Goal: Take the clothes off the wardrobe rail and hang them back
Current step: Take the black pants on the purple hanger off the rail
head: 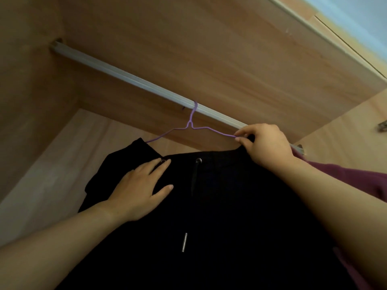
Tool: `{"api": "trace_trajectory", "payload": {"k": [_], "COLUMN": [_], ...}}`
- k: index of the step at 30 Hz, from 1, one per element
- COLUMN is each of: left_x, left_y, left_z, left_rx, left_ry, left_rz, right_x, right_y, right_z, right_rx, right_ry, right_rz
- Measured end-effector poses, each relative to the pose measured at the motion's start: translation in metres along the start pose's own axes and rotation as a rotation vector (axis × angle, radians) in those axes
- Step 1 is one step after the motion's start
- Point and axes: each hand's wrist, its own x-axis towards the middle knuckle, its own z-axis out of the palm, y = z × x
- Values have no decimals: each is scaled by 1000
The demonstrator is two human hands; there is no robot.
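A black hooded garment [219, 206] with a drawstring and metal tip hangs on a thin purple wire hanger [191, 124]. The hanger's hook sits over the grey wardrobe rail [125, 77]. My right hand [266, 145] pinches the hanger's right arm together with the garment's shoulder edge. My left hand [140, 189] lies flat on the garment's left front, fingers spread, just below the left shoulder. The hanger's left arm runs into the black fabric.
Wooden wardrobe walls close in on the left [31, 101] and behind, with the top panel [209, 49] just above the rail. A maroon garment [356, 178] hangs at the right, partly behind my right arm. A metal hinge [382, 127] shows at the right edge.
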Motion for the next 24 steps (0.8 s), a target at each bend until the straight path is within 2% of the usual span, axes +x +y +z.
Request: {"api": "trace_trajectory", "payload": {"k": [9,15,24], "left_x": [-12,-16,-10], "left_y": [-6,-4,-6], "left_z": [9,6,-12], "left_rx": [-24,-3,-1], "left_ry": [38,31,11], "left_rz": [-55,-62,-27], "right_x": [3,-1,19], "right_y": [7,11,25], "right_z": [10,15,5], "right_rx": [164,228,129], "right_ry": [49,24,108], "right_rz": [100,106,247]}}
